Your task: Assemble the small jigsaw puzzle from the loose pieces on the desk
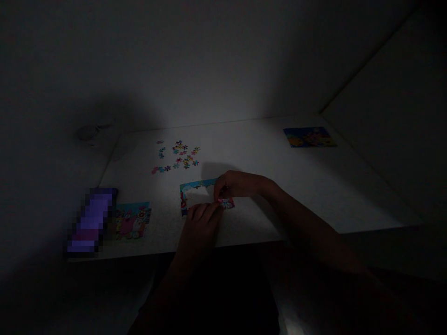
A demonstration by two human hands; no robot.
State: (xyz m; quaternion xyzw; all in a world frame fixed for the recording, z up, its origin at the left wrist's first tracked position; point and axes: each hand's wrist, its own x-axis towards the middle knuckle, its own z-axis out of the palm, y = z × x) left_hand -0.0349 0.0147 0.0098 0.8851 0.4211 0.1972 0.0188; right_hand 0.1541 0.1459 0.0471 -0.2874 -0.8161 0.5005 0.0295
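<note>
A partly assembled jigsaw frame [183, 199] lies near the front edge of the white table, with joined edge pieces around a bare middle. My left hand [202, 225] rests over its lower edge, fingers bent and close together; whether anything is under them is hidden. Over the frame's right side my right hand [232, 184] is closed, fingertips pinched down by the pink pieces [227, 203] at the lower right corner. What lies between those fingertips is too dark and small to make out.
Loose puzzle pieces [186, 163] are scattered behind the frame to the left. A colourful picture card [132, 222] and a blurred-out phone [91, 221] lie at the left. Another picture [309, 137] is at the back right, near the wall.
</note>
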